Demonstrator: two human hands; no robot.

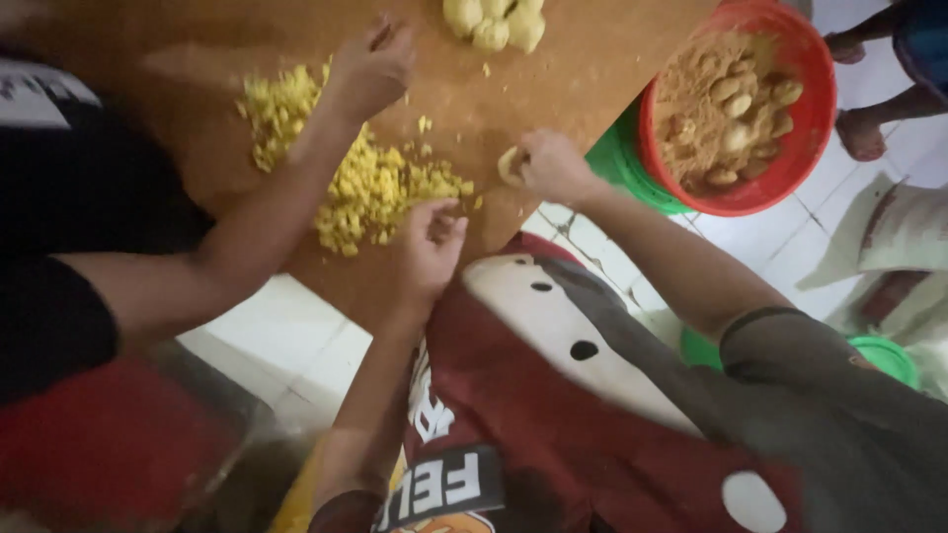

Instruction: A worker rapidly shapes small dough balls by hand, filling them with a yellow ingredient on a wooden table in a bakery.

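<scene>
three hands work at a brown wooden board set over a pale tiled floor. the left hand pinches loosely at the pile of yellow chopped pieces on the board. the right hand curls shut around a pale lump at the board's edge. a co-worker's hand rests beyond the pile. a red basin of brown crumbs sits to the right.

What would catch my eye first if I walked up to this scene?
Probably the bright heap of yellow chopped pieces in the middle of the wooden board, with the person's left hand pinching at its edge and the right hand holding a pale lump beside it. Next, the red bowl at upper right, filled with brown crumbs and coated balls, and another person's hand reaching in from the left.
</scene>
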